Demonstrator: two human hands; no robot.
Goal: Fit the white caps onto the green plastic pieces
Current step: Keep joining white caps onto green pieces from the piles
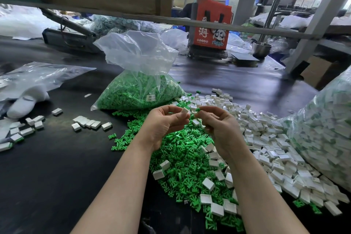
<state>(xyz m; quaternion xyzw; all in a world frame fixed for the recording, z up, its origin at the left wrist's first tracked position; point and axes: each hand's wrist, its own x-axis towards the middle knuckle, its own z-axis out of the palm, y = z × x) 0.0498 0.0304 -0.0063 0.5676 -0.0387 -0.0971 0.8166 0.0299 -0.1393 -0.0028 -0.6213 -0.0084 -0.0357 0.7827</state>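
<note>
My left hand pinches a white cap between thumb and fingers, raised above the table. My right hand pinches a small green plastic piece at its fingertips, a short gap from the cap. Both hands hover over a heap of loose green pieces with some white caps mixed in. A pile of white caps spreads to the right.
A clear bag of green pieces stands behind the hands. A large bag of fitted parts fills the right edge. Fitted white pieces lie in small groups at left, near a white glove. A person sits behind an orange bag.
</note>
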